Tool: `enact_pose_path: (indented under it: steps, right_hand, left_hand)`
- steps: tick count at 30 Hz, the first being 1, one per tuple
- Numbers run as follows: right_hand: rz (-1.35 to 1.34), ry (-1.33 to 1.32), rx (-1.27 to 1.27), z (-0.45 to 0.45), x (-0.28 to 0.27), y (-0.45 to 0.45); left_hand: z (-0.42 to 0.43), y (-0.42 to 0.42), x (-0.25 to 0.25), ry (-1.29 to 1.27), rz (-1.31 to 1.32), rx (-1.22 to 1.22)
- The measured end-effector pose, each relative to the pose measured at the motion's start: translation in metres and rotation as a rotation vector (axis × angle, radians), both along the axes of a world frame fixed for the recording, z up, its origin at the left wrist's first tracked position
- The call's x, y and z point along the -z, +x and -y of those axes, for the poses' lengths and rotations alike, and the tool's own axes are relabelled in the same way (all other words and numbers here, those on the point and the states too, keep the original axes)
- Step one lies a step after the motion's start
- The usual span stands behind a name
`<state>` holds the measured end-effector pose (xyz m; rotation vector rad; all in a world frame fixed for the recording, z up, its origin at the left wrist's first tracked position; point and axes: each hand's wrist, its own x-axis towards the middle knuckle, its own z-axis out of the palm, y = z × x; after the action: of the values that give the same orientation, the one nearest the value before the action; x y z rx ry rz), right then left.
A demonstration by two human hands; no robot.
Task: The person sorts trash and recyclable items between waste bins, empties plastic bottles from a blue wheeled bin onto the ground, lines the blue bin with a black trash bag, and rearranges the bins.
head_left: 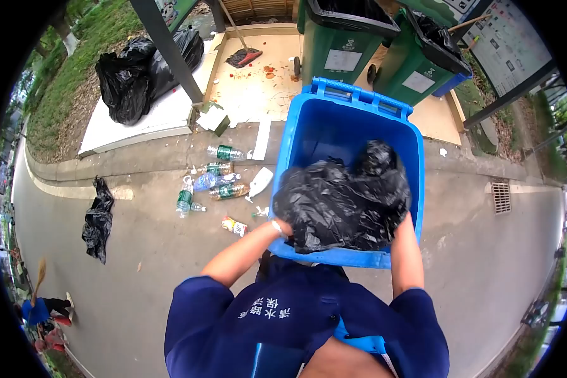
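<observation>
A crumpled black garbage bag (346, 205) is bunched up over the front part of an open blue wheeled bin (419, 170). My left hand (285, 228), with a light band at the wrist, is at the bag's left side. At its right side is my right hand (402, 222). Both hands hold the bag between them, though its folds cover most of the fingers. The bin's interior shows blue behind the bag, and its bottom is hidden.
Plastic bottles (227, 153), a white spray bottle (260, 183) and a carton (234, 226) lie left of the bin. Farther left is a flattened black bag (98, 220). Green bins (349, 53) and full black bags (123, 85) stand behind. A person (41, 312) with a broom is far left.
</observation>
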<state>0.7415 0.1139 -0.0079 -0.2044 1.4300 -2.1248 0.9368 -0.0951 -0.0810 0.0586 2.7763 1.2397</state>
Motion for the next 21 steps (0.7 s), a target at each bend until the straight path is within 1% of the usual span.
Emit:
enact_pose_path:
  steps: [3, 4, 5, 6, 7, 8, 9, 10, 11, 12, 13, 14, 15, 16, 17, 18, 19, 20, 21]
  right_hand:
    - [-0.075, -0.027, 0.260, -0.049, -0.010, -0.025]
    - [-0.151, -0.003, 0.372, -0.073, -0.015, -0.035]
    - [-0.294, 0.057, 0.520, -0.104, -0.022, -0.043]
    - [-0.407, 0.190, 0.831, -0.113, -0.054, -0.033]
    - [-0.738, 0.576, 0.842, -0.130, -0.067, -0.032]
    - [-0.789, 0.720, 0.898, -0.169, -0.064, -0.037]
    - [-0.701, 0.887, 0.910, -0.176, -0.076, -0.019]
    - [-0.655, 1.108, 0.782, -0.185, -0.071, -0.011]
    - [-0.598, 1.325, 0.650, -0.196, -0.062, -0.003]
    - [-0.490, 1.552, 0.446, -0.202, -0.045, 0.000]
    - [-0.351, 1.757, 0.232, -0.206, -0.028, 0.003]
    - [-0.399, 1.647, -0.054, -0.213, -0.021, 0.010]
    - [-0.449, 1.505, -0.322, -0.220, -0.016, 0.010]
    - [-0.349, 1.436, -0.396, -0.231, -0.010, 0.003]
    - [-0.248, 1.357, -0.468, -0.242, -0.004, -0.002]
    - [-0.168, 1.230, -0.382, -0.240, -0.013, -0.005]
    - [-0.096, 1.100, -0.298, -0.233, -0.034, -0.005]
    - [-0.210, 1.142, -0.051, -0.215, -0.057, 0.006]
    - [-0.665, 1.528, 0.116, -0.200, -0.071, 0.012]
  left_hand:
    - [0.030, -0.019, 0.004, 0.068, 0.021, 0.144]
    - [0.047, -0.017, 0.007, 0.093, -0.017, 0.174]
    - [0.065, -0.014, 0.005, 0.102, -0.100, 0.160]
    - [0.071, -0.016, -0.062, 0.276, 0.221, -0.113]
    - [0.080, -0.008, -0.078, 0.402, -0.005, -0.298]
    - [0.103, 0.000, -0.070, 0.247, 0.065, -0.481]
    - [0.122, 0.009, -0.063, 0.265, 0.037, -0.633]
    - [0.144, 0.020, -0.043, 0.193, -0.098, -0.715]
    - [0.154, 0.029, -0.043, 0.496, -0.131, -0.820]
    - [0.159, 0.033, -0.042, 0.359, -0.144, -0.919]
    - [0.171, 0.039, -0.027, 0.332, -0.156, -0.948]
    - [0.165, 0.041, -0.040, 0.229, -0.125, -0.998]
    - [0.178, 0.050, -0.014, 0.323, -0.148, -0.944]
    - [0.172, 0.054, -0.032, 0.324, -0.013, -0.889]
    - [0.172, 0.062, -0.037, 0.304, -0.019, -0.832]
    - [0.172, 0.069, -0.044, 0.287, -0.007, -0.845]
    - [0.185, 0.082, -0.033, 0.351, 0.083, -0.915]
    - [0.177, 0.084, -0.047, 0.279, 0.060, -0.941]
    - [0.165, 0.081, -0.066, 0.209, 0.033, -0.968]
